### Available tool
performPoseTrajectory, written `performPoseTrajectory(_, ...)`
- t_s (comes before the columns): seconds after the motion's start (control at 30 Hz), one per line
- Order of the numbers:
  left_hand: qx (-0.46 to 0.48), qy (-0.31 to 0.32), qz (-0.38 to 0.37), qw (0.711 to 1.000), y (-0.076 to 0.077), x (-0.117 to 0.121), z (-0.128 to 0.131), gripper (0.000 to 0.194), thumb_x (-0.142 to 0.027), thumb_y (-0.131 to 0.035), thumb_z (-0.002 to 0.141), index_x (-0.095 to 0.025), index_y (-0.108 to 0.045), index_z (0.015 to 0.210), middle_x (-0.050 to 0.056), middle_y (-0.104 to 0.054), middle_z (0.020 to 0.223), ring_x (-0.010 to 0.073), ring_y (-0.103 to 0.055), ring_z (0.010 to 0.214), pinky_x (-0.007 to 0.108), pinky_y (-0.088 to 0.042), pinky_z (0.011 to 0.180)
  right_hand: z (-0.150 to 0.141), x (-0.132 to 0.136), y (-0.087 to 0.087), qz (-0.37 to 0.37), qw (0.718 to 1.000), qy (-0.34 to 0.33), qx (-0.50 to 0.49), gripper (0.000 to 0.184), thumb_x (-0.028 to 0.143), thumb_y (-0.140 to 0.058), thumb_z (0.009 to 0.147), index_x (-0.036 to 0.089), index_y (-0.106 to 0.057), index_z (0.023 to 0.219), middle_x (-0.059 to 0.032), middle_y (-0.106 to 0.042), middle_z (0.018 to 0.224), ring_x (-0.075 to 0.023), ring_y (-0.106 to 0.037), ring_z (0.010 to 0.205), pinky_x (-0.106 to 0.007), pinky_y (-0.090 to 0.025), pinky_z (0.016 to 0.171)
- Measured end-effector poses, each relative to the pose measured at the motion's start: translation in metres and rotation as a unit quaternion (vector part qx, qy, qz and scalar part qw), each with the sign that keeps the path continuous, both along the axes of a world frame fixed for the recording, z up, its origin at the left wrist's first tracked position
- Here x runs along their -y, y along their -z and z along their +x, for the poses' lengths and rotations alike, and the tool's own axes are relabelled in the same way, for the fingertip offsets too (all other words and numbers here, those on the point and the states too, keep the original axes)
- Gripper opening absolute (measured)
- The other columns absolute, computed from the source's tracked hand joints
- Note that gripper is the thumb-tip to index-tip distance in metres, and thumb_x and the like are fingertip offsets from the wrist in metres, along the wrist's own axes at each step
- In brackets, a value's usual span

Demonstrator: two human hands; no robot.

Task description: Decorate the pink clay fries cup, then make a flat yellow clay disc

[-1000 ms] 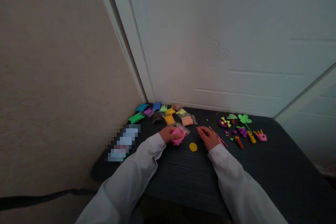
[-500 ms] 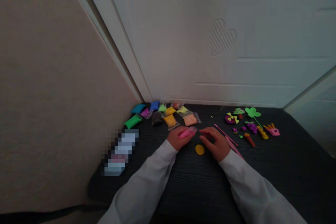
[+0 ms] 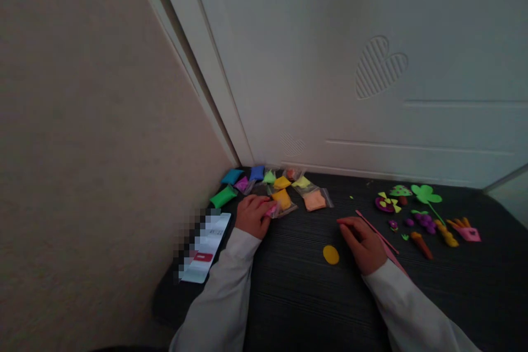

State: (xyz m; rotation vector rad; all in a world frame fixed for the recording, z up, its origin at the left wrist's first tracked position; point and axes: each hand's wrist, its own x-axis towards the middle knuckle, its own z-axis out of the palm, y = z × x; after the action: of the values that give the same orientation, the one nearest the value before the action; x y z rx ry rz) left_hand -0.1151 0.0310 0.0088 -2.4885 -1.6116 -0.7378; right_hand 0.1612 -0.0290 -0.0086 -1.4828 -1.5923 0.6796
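My left hand is at the near side of the group of clay packets, its fingers closed on a small bag of pink clay. That bag touches the bag of orange clay. My right hand rests on the dark table with thumb and fingers drawn together in a pinch; whatever is between the tips is too small to make out. A flat yellow clay disc lies just left of it. Beside and partly under the right hand are a thin pink modelling stick and a wider pink tool.
Bags of peach, green and blue clay lie at the back left with several others. A phone is at the left edge. Finished clay pieces, including a green clover and a carrot-like piece, sit at right.
My left hand has moved left with the pink clay bag, away from my right hand to the other packets. My right hand's fingers have drawn closer together. The view has shifted left.
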Motion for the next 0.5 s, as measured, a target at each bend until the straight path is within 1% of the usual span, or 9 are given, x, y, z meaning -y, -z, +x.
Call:
performPoseTrajectory(0.07, -0.018, -0.033, -0.01, 0.999, 0.001, 0.001, 0.002, 0.038, -0.015, -0.049, 0.065, -0.03, -0.06, 0.098, 0.0, -0.057, 0.105, 0.0242, -0.041, 0.101, 0.041, -0.03, 0.086, 0.0, 0.0, -0.002, -0.008, 1.0, -0.013, 0.015, 0.023, 0.033, -0.043, 0.079, 0.02, -0.056, 0.091, -0.0051, -0.055, 0.09, -0.0154, -0.053, 0.077, -0.03, -0.043, 0.067)
performPoseTrajectory(0.13, -0.037, -0.056, -0.029, 0.997, 0.002, 0.004, 0.007, 0.04, -0.02, -0.051, 0.065, -0.031, -0.057, 0.103, 0.001, -0.054, 0.111, 0.0258, -0.038, 0.107, 0.043, -0.027, 0.089, 0.0, 0.001, -0.005, -0.024, 0.998, -0.049, 0.039, 0.023, 0.033, -0.042, 0.08, 0.02, -0.057, 0.091, -0.005, -0.056, 0.088, -0.0151, -0.053, 0.076, -0.029, -0.044, 0.067)
performPoseTrajectory(0.23, -0.061, -0.076, -0.056, 0.994, 0.002, 0.009, 0.016, 0.053, -0.041, -0.056, 0.062, -0.029, -0.049, 0.114, 0.004, -0.046, 0.121, 0.0287, -0.031, 0.115, 0.045, -0.021, 0.093, 0.001, 0.003, -0.011, -0.039, 0.988, -0.124, 0.089, 0.024, 0.032, -0.044, 0.079, 0.018, -0.059, 0.092, -0.0061, -0.057, 0.089, -0.0157, -0.053, 0.082, -0.03, -0.043, 0.075)
performPoseTrajectory(0.3, -0.067, -0.092, -0.07, 0.991, 0.003, 0.01, 0.02, 0.064, -0.055, -0.054, 0.059, -0.028, -0.045, 0.117, 0.006, -0.044, 0.124, 0.0295, -0.028, 0.117, 0.046, -0.018, 0.094, 0.002, 0.004, -0.014, -0.041, 0.978, -0.16, 0.127, 0.027, 0.033, -0.048, 0.076, 0.018, -0.059, 0.095, -0.0075, -0.057, 0.095, -0.0174, -0.051, 0.091, -0.033, -0.04, 0.083)
performPoseTrajectory(0.33, -0.067, -0.103, -0.074, 0.99, 0.004, 0.009, 0.022, 0.067, -0.058, -0.051, 0.059, -0.027, -0.045, 0.118, 0.007, -0.044, 0.124, 0.0295, -0.028, 0.118, 0.046, -0.017, 0.095, 0.003, 0.005, -0.015, -0.043, 0.973, -0.172, 0.145, 0.03, 0.035, -0.05, 0.074, 0.018, -0.059, 0.097, -0.0082, -0.056, 0.099, -0.0186, -0.05, 0.095, -0.034, -0.038, 0.086)
performPoseTrajectory(0.4, -0.066, -0.124, -0.073, 0.987, 0.006, 0.006, 0.023, 0.063, -0.057, -0.049, 0.063, -0.027, -0.044, 0.118, 0.007, -0.044, 0.124, 0.0286, -0.029, 0.117, 0.046, -0.016, 0.095, 0.005, 0.007, -0.014, -0.048, 0.965, -0.189, 0.175, 0.039, 0.039, -0.057, 0.068, 0.018, -0.058, 0.101, -0.0092, -0.054, 0.105, -0.0211, -0.048, 0.098, -0.037, -0.037, 0.088)
performPoseTrajectory(0.5, -0.055, -0.142, -0.041, 0.988, 0.01, -0.002, 0.021, 0.05, -0.045, -0.049, 0.07, -0.027, -0.046, 0.117, 0.008, -0.046, 0.123, 0.0276, -0.032, 0.116, 0.047, -0.017, 0.094, 0.007, 0.008, -0.011, -0.043, 0.956, -0.202, 0.208, 0.052, 0.041, -0.063, 0.06, 0.017, -0.057, 0.106, -0.0106, -0.051, 0.11, -0.0239, -0.046, 0.1, -0.04, -0.036, 0.087)
